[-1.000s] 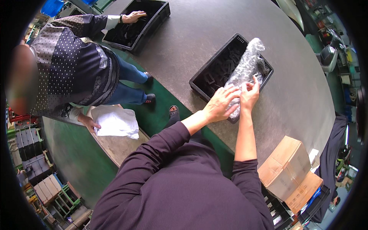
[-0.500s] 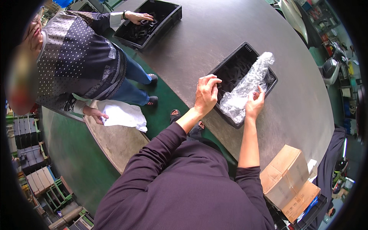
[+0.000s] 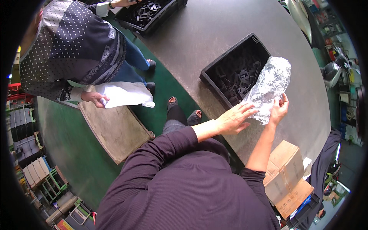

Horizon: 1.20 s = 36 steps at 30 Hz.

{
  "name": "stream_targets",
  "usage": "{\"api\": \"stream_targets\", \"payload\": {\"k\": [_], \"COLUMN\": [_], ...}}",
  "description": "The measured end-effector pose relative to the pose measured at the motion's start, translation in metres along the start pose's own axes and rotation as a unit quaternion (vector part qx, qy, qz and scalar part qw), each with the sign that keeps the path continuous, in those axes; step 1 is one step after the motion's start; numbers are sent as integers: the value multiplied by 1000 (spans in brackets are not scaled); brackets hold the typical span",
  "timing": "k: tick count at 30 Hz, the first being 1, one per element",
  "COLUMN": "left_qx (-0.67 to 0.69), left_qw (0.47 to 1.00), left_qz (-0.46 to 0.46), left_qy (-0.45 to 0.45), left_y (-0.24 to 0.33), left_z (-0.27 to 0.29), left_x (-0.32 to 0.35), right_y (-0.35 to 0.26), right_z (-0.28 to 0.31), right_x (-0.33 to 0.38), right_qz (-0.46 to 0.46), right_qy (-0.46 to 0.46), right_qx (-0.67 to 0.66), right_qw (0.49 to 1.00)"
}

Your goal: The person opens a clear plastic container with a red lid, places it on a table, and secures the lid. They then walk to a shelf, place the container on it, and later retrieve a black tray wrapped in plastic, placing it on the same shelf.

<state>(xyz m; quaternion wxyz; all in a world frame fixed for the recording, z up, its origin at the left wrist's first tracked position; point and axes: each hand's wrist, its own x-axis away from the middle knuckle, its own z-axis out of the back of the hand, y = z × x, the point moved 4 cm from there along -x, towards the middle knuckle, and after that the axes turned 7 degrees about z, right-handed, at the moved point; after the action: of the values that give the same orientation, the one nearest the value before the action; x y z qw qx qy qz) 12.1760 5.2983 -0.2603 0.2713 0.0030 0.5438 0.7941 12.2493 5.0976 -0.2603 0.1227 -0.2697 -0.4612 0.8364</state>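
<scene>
A long clear plastic bag (image 3: 271,78), crinkled and puffed out, lies over the right edge of a black crate (image 3: 214,76). Several small dark frame-like parts (image 3: 245,78) lie loose inside that crate. My right hand (image 3: 279,110) pinches the bag's right side near its lower end. At the bag's near end my left hand (image 3: 234,119) is spread with fingers stretched out; whether the fingertips touch the plastic I cannot tell. What the bag contains, if anything, does not show.
Another black crate (image 3: 142,28) of similar parts stands at the table's (image 3: 184,46) far left edge. Beside it, a person (image 3: 86,46) holds a white bag (image 3: 124,94). Cardboard boxes (image 3: 285,172) stand at the near right. A stool-like brown board (image 3: 115,132) lies left of my feet.
My left hand has dropped from the crate's near left side to the bag's lower end and opened. The bag and my right hand have shifted right, uncovering more parts.
</scene>
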Motion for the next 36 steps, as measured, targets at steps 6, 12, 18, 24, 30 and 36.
{"api": "stream_targets", "payload": {"k": [6,12,18,24,30,36], "left_qx": [-6,17,-83,-179,-329,-361], "left_qw": [1000,988,956,934,928,919], "left_qz": [-2,53,142,186,142,151], "left_qy": [5,144,241,248,103,52], "left_y": [2,-2,-21,-22,-39,-73], "left_z": [-4,21,62,81,55,44], "left_x": [6,14,33,46,43,38], "right_y": [-4,-11,-33,-29,-26,-9], "right_z": [10,-29,-113,-137,-114,-82], "right_x": [5,3,17,29,18,23], "right_qz": [-21,-7,27,-113,-27,98], "right_qy": [-11,-36,-156,-252,-209,-143], "right_qx": [-4,-38,-21,-112,-65,27], "right_qw": [1000,999,987,954,975,984]}}
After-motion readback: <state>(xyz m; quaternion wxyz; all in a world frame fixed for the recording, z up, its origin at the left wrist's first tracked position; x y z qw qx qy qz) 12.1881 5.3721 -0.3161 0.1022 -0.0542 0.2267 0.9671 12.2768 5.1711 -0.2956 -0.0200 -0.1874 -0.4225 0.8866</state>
